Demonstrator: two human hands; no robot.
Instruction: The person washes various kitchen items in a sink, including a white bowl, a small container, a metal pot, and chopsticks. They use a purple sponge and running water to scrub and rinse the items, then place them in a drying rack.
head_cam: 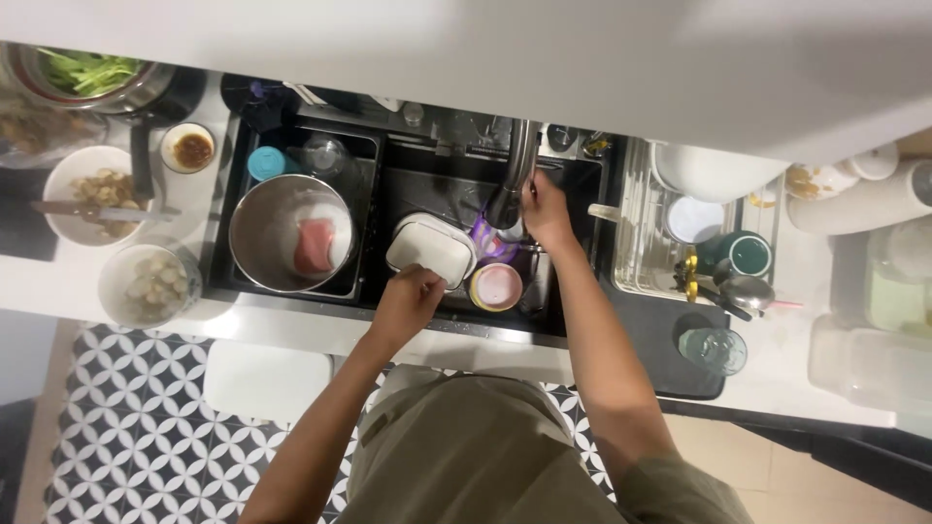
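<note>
1. The left hand [408, 299] is at the near edge of the sink [573, 209], fingers curled and closed on the near rim of a white dish [430, 247]. What the fingertips pinch under the rim I cannot tell.
2. The dish lies in the right basin, tilted a little. Its long axis runs from near-left to far-right, toward the faucet [513, 175]. Beside it on the right sits a pink bowl [497, 286], almost touching.
3. The right hand [544, 209] is farther in, wrapped closed around the lower part of the faucet.
4. To do this step well, I think the left hand should hold the dish firmly, because it is wet and can slip onto the bowl, while the right hand brings the faucet mouth over the dish's middle.
5. In the left basin stands a steel pot [277, 233] with a pink sponge [313, 245] inside.
</note>
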